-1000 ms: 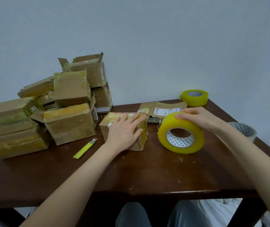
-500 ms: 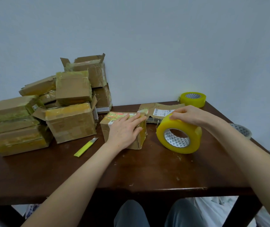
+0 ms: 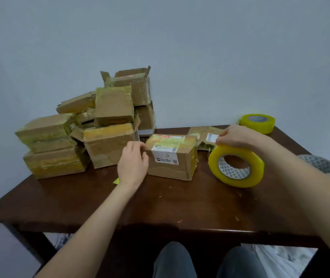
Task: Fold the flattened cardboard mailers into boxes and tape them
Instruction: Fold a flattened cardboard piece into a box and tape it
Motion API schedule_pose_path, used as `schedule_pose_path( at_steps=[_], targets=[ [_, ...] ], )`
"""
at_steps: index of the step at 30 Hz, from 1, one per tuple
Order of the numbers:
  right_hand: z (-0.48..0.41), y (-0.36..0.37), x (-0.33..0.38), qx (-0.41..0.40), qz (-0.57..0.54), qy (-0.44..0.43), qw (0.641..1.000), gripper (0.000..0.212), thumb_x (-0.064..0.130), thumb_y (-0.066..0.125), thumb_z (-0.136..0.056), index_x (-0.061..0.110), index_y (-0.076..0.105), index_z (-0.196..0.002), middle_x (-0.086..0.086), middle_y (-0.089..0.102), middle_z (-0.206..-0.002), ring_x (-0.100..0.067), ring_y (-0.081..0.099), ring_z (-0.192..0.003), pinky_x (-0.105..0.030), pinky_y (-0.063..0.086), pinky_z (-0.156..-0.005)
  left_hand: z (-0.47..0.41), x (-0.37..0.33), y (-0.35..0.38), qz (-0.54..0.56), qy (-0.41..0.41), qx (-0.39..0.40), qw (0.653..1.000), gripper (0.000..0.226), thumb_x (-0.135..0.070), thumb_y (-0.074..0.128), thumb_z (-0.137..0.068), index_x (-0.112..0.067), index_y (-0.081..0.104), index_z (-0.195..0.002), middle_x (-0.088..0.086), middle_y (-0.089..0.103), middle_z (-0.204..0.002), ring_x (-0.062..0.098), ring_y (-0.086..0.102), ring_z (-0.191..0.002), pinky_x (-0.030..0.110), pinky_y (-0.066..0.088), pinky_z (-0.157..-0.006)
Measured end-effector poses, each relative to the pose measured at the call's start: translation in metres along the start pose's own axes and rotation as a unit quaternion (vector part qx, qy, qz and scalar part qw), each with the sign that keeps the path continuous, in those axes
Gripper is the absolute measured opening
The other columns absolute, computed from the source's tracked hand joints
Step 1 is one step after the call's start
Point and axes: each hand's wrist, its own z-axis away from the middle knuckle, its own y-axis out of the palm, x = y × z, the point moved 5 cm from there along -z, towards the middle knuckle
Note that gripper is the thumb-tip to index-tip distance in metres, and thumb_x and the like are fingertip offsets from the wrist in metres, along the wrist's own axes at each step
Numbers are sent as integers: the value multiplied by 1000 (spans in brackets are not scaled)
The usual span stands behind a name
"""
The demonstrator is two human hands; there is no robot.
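One brown cardboard box (image 3: 172, 155) sits mid-table, folded up, oblong, its corners dented and its right end glossy with yellowish tape; two white printed labels and a coloured sticker are on its top and front. The left hand (image 3: 133, 163) is at the box's left end, fingers curled onto the upper edge and gripping it. The right hand (image 3: 234, 137) grasps a roll (image 3: 236, 166) of clear yellow tape from above, fingers bent over the rim; the roll stands on edge on the table (image 3: 160, 207), just right of the box, not touching it, and its card core has a grey triangle print. Three rolls in all: a second yellow roll (image 3: 257, 123) lies flat at the far right corner, and a pale roll (image 3: 318, 164) shows partly behind the right forearm. One flattened mailer (image 3: 206, 135) with a white label lies behind the box, partly under the right hand. At far left a pile (image 3: 80, 137) of taped boxes – at least seven, some hidden – is stacked unevenly, with two showing loose flaps. The tabletop is dark polished wood, scuffed, with pale flecks.
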Motion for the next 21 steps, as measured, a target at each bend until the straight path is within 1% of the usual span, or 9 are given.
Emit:
schedule_pose_path(
  at_steps=[4,6,9,11,13,15,17,19,21],
  targets=[
    [-3,3,7,3,8,-11,1000,34,37,49,-87,19,70,-106,-5,66,-94,-21,60,-87,-34,51,-77,14,56,15,-173,-100,164,966,39,-30,51,-95,-15,47,-131,6,49,-125,24,51,-115,36,49,-76],
    [-4,4,7,5,4,-10,1000,32,35,50,-87,18,71,-103,-6,66,-92,-21,60,-84,-33,49,-72,21,69,22,-240,-87,213,943,32,-33,47,-97,-14,56,-122,5,54,-118,24,53,-110,33,45,-71],
    [-4,2,6,2,-9,-10,1000,33,33,49,-89,15,70,-107,-7,66,-94,-22,60,-86,-32,47,-71,19,70,20,-281,-47,217,934,25,-28,48,-97,-12,65,-103,5,61,-103,24,59,-97,32,46,-68],
    [-4,0,4,1,-13,-8,1000,33,33,48,-91,15,69,-109,-7,66,-98,-22,60,-89,-33,48,-74,16,66,11,-256,-68,211,941,22,-27,50,-95,-10,65,-93,6,65,-95,24,61,-86,32,47,-65],
    [-5,0,4,9,-5,-10,1000,33,33,49,-91,15,68,-111,-7,65,-101,-22,59,-91,-33,48,-77,12,58,-9,-197,-94,153,964,20,-26,53,-93,-9,64,-93,5,64,-88,21,56,-75,31,42,-61],
    [-5,-2,3,21,7,-10,1000,35,35,51,-92,14,67,-115,-7,64,-109,-22,58,-98,-34,48,-82,5,32,-36,-110,-59,39,991,18,-19,53,-94,-6,64,-101,4,59,-86,16,48,-73,29,38,-62],
    [-6,-3,2,32,11,-9,999,41,42,56,-91,13,66,-118,-7,63,-116,-23,58,-104,-35,48,-88,-1,-12,-52,-4,-2,-19,1000,23,-14,51,-96,-5,63,-113,2,58,-90,12,48,-77,23,38,-65],
    [-8,-3,0,44,16,-7,999,42,45,58,-89,15,66,-117,-6,64,-115,-22,58,-103,-35,48,-87,-5,-61,-49,83,35,9,996,25,-15,49,-97,-9,61,-118,-3,59,-94,9,50,-76,17,39,-65],
    [-9,-2,-2,57,22,-2,998,39,43,56,-88,18,67,-116,-5,63,-110,-21,58,-97,-34,48,-82,-5,-99,-33,117,55,60,990,22,-18,47,-98,-13,59,-115,-3,60,-86,11,53,-67,24,45,-57]
  ],
)
